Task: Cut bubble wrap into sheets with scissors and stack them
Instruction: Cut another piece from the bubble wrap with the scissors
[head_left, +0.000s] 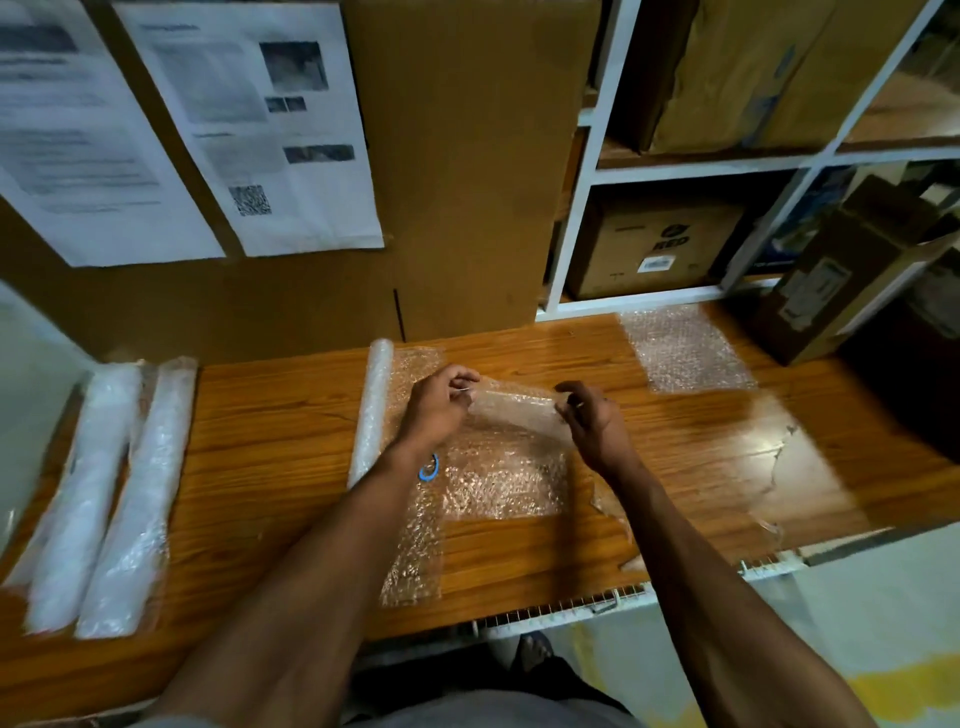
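Note:
A cut bubble wrap sheet (506, 467) hangs between my hands, its far edge lifted off the wooden table (275, 415). My left hand (439, 405) pinches the sheet's left top corner; my right hand (592, 421) pinches the right top corner. Under my left forearm lies a partly unrolled bubble wrap roll (371, 410), its loose strip (413, 551) running toward the table's near edge. A blue scissors handle (429, 467) peeks out beside my left wrist; the blades are hidden. A stack of cut sheets (683, 348) lies at the far right of the table.
Two more bubble wrap rolls (124, 493) lie side by side on the table's left. A cardboard panel with printed papers (260, 124) stands behind. White shelves with boxes (654, 249) rise at the back right, and a tilted brown box (852, 265) sits at the far right.

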